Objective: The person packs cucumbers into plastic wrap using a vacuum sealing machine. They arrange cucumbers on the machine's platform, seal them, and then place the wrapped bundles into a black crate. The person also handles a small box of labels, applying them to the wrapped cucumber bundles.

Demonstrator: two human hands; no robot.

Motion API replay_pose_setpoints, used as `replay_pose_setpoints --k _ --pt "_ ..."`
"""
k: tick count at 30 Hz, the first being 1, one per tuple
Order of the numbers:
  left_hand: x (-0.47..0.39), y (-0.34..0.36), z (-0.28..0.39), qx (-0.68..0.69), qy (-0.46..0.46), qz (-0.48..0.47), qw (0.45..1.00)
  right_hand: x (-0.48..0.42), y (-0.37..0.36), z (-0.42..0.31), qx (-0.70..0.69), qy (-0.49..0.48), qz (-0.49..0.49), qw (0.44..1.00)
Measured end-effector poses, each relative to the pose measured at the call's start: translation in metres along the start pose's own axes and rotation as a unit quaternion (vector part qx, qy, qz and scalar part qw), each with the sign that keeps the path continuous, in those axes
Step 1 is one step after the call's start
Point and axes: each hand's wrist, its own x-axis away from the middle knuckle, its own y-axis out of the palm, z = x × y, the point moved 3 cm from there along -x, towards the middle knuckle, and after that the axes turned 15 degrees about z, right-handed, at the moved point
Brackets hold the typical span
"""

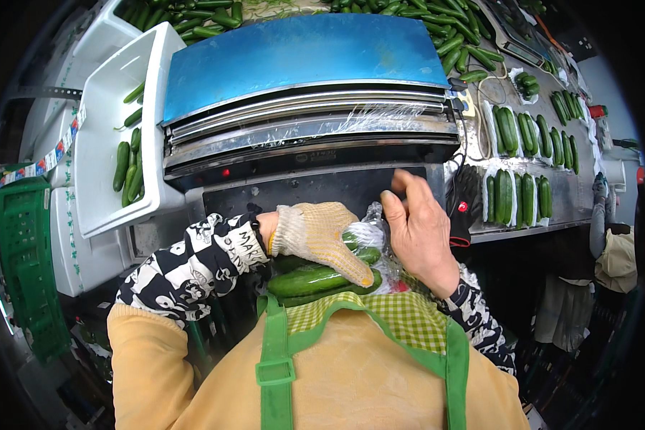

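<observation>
My left hand (320, 228), in a knitted work glove with a yellowish coating, grips a pack of green cucumbers (312, 279) close to my apron. Its thumb lies across the upper cucumber. Clear plastic film (375, 212) covers the pack and bunches into a wrinkled tuft at the right end, with white material beneath. Beside that tuft is my bare right hand (422, 228), fingers bent. Thumb and forefinger are apart with nothing seen between them; the other fingers are partly hidden. Just ahead of both hands lies the dark front plate (295, 188) of a film-wrapping machine (306, 64).
A white foam box (113, 188) with loose cucumbers stands left of the machine. Wrapped or tray-set cucumbers (508, 129) line the metal table at right; a heap of cucumbers (451, 32) lies behind. A power cable (465, 156) hangs by the machine. Another person (615, 252) is at far right.
</observation>
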Motion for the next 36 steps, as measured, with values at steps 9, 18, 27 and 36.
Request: replay_pose_setpoints --k 9,18,27,36 --pt "0.045 0.0 -0.025 0.02 0.004 0.076 0.997 0.037 0.018 -0.027 -0.22 0.126 -0.26 0.932" --pt "0.109 0.009 -0.03 0.188 -0.014 0.497 0.847 0.007 0.025 -0.047 -0.191 -0.023 -0.262 0.946" --pt "0.116 0.149 -0.06 0.399 -0.046 0.803 0.441 0.054 0.064 -0.119 -0.21 -0.29 -0.36 0.862" --pt "0.297 0.136 -0.042 0.233 -0.092 0.854 0.456 0.118 0.06 -0.215 -0.376 -0.164 -0.473 0.78"
